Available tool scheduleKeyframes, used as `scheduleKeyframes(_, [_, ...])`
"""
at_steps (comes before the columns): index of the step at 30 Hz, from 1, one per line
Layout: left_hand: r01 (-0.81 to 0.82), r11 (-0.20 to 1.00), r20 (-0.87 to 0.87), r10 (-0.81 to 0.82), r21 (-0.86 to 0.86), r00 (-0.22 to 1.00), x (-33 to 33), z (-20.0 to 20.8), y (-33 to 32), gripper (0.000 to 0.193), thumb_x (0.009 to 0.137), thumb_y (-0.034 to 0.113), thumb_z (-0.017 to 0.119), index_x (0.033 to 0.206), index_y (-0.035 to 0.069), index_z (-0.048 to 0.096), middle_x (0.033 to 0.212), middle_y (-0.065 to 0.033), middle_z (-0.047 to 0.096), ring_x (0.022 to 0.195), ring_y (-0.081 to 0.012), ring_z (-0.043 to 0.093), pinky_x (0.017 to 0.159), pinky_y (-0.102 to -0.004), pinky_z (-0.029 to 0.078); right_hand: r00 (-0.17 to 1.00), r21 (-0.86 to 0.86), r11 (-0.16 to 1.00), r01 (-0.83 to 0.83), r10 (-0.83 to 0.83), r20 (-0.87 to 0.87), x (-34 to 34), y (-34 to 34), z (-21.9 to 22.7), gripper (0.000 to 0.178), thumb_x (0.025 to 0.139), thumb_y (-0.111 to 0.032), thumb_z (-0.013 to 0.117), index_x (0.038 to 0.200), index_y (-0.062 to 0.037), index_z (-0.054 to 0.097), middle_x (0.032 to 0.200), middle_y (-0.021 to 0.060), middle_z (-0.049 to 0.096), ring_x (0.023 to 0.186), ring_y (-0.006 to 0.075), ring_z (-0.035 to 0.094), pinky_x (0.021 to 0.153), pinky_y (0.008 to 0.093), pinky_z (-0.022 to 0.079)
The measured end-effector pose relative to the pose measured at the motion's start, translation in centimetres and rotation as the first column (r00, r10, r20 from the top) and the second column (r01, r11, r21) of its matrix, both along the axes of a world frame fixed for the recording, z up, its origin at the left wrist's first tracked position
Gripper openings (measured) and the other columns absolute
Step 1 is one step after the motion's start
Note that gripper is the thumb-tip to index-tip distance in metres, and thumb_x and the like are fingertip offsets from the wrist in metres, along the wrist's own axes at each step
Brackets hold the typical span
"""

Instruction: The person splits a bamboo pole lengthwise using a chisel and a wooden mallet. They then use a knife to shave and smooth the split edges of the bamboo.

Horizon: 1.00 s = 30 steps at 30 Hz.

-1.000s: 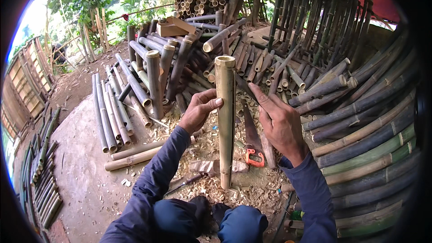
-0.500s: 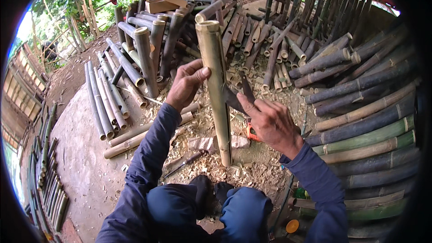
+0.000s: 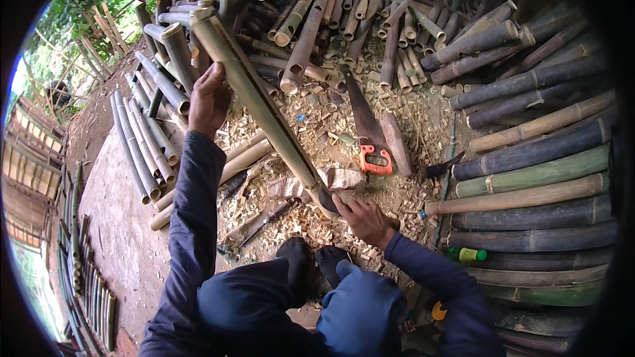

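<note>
A split bamboo tube [image 3: 258,99] leans in front of me, its top tilted to the left and a long slot running down its side. My left hand [image 3: 210,96] is closed round its upper part. Low down, my right hand [image 3: 365,219] is closed on a knife, whose brown handle end shows past the palm. The dark knife blade [image 3: 325,199] lies against the tube's lower end. Behind that end, a pale chopped wood block [image 3: 344,179] rests on the ground.
A handsaw with an orange handle [image 3: 376,160] lies beside a short log [image 3: 395,142] among wood chips. A dark, slim tool [image 3: 268,221] lies near my feet. Bamboo poles [image 3: 536,188] are stacked at right; shorter tubes [image 3: 142,139] lie at left. A green-capped bottle [image 3: 467,254] sits by the stack.
The bamboo tube has gone from nearly upright to leaning left. My right hand and the knife have moved from its middle down to its lower end. My left hand has shifted left with the tube.
</note>
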<state>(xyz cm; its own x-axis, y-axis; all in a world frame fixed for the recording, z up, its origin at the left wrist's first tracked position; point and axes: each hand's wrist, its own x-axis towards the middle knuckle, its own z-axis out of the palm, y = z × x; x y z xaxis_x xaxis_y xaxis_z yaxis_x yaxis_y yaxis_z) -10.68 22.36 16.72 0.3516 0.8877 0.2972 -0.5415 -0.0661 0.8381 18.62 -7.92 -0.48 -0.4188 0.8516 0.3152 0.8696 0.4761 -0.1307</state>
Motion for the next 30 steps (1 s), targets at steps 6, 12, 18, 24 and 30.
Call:
scheduleKeyframes(6, [-0.096, 0.995, -0.015, 0.095, -0.026, 0.995, -3.3, -0.4, -0.3, 0.037, 0.103, 0.030, 0.057, 0.124, 0.000, 0.059, 0.115, -0.0111, 0.067, 0.103, -0.0210, 0.066, 0.093, -0.0370, 0.052, 0.998, -0.071, 0.996, 0.061, -0.062, -0.022, 1.5, -5.4, -6.5, 0.063, 0.087, -0.008, 0.057, 0.149, -0.0097, 0.046, 0.092, 0.0109, 0.062, 0.082, 0.0259, 0.062, 0.074, 0.0399, 0.049])
scheduleKeyframes(12, [-0.424, 0.906, -0.102, 0.423, 0.012, 0.900, -3.5, 0.3, -5.6, 0.037, 0.096, 0.020, 0.068, 0.121, -0.005, 0.059, 0.114, -0.0150, 0.068, 0.103, -0.0238, 0.068, 0.092, -0.0377, 0.055, 0.883, -0.334, 0.826, 0.454, -0.466, 0.047, 4.2, -12.1, -9.0, 0.069, 0.083, -0.015, 0.068, 0.149, -0.0126, 0.046, 0.095, 0.0098, 0.061, 0.089, 0.0275, 0.060, 0.082, 0.0460, 0.042])
scheduleKeyframes(18, [-0.422, 0.905, -0.019, 0.423, 0.049, 0.906, -1.9, 1.1, -7.4, 0.037, 0.093, 0.012, 0.068, 0.122, -0.008, 0.057, 0.111, -0.0187, 0.069, 0.107, -0.0284, 0.068, 0.094, -0.0394, 0.055, 0.833, -0.322, 0.799, 0.508, -0.551, -0.053, 3.3, -12.2, -6.3, 0.079, 0.077, -0.034, 0.074, 0.145, -0.0048, 0.045, 0.122, 0.0200, 0.053, 0.113, 0.0379, 0.051, 0.099, 0.0508, 0.037])
scheduleKeyframes(24, [-0.238, 0.955, -0.062, 0.252, 0.180, 0.966, 0.4, 2.6, -9.7, 0.061, 0.094, 0.023, 0.062, 0.140, -0.011, 0.044, 0.126, -0.0248, 0.062, 0.121, -0.0341, 0.061, 0.109, -0.0452, 0.046, 0.770, -0.268, 0.882, 0.389, -0.471, -0.430, -2.1, -3.8, -4.2, 0.098, 0.073, -0.033, 0.084, 0.149, 0.0018, 0.032, 0.137, 0.0247, 0.047, 0.127, 0.0406, 0.045, 0.107, 0.0494, 0.036])
scheduleKeyframes(30, [-0.094, 0.948, -0.126, 0.138, 0.304, 0.982, 6.1, 4.5, -11.7, 0.080, 0.093, 0.032, 0.063, 0.149, -0.013, 0.028, 0.146, -0.0277, 0.046, 0.137, -0.0358, 0.047, 0.114, -0.0494, 0.040, 0.657, -0.201, 0.916, 0.347, -0.390, -0.645, -6.6, 1.2, -3.6, 0.069, 0.078, -0.024, 0.081, 0.133, -0.0022, 0.046, 0.125, 0.0187, 0.055, 0.119, 0.0380, 0.052, 0.102, 0.0467, 0.040])
